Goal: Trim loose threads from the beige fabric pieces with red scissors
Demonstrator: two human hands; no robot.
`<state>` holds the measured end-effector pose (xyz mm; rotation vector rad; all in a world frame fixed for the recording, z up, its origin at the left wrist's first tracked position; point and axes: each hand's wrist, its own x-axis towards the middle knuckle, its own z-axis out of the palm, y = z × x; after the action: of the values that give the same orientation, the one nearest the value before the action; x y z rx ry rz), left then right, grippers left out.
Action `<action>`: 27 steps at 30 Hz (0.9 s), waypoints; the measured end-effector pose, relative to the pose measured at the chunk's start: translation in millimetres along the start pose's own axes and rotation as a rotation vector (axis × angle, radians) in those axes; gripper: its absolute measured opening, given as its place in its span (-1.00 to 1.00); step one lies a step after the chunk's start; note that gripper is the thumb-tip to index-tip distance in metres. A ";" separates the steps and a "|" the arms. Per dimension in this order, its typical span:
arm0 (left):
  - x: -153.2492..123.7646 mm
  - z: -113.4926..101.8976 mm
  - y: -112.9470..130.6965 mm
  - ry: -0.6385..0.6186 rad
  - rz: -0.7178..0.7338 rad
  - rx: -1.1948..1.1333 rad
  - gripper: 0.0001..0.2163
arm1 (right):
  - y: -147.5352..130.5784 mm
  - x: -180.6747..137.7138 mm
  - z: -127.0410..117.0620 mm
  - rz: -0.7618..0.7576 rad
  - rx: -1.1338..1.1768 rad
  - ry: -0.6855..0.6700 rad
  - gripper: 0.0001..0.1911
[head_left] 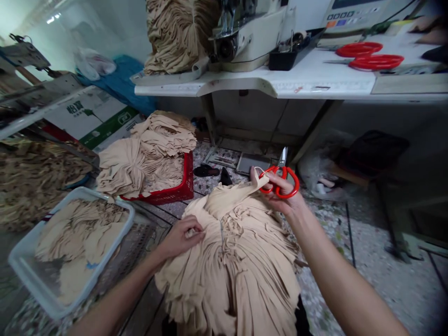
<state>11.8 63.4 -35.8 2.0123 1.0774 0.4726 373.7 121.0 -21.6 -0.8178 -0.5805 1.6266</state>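
Over beige cloth (259, 252), right hand (282, 193) clasps scissors (283, 163) — left hand (182, 236) curls, grip unclear.

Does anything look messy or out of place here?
Yes: the beige fabric pieces heap above the red plastic basket and sag over its rim, so it looks overfilled. Beside it, a black shoe lies unworn on the speckled stone floor.

A worker's left hand (182, 237) and right hand (283, 201) are bare, as are the smooth forearms (332, 268), which taper toward the hands and are uncovered as far as they show. Plain black clothing (303, 318) appears at lap level only in narrow dark patches, its cut hidden.
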 end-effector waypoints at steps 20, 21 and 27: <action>178.3 -15.1 64.7 -0.488 0.190 -0.147 -0.74 | -13.6 -19.9 18.1 -0.071 -0.252 -0.232 -0.61; 176.5 -13.0 62.6 -0.411 0.157 -0.193 -0.71 | -12.9 -20.8 13.6 -0.088 -0.275 -0.170 -0.61; 149.8 -7.3 57.4 -0.088 -0.163 -0.507 -0.58 | 4.4 -27.1 3.2 -0.142 -0.534 0.087 -0.56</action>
<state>122.8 171.0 7.8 1.4758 0.9442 0.5065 370.8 93.9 -17.5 -1.1983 -1.0092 1.3114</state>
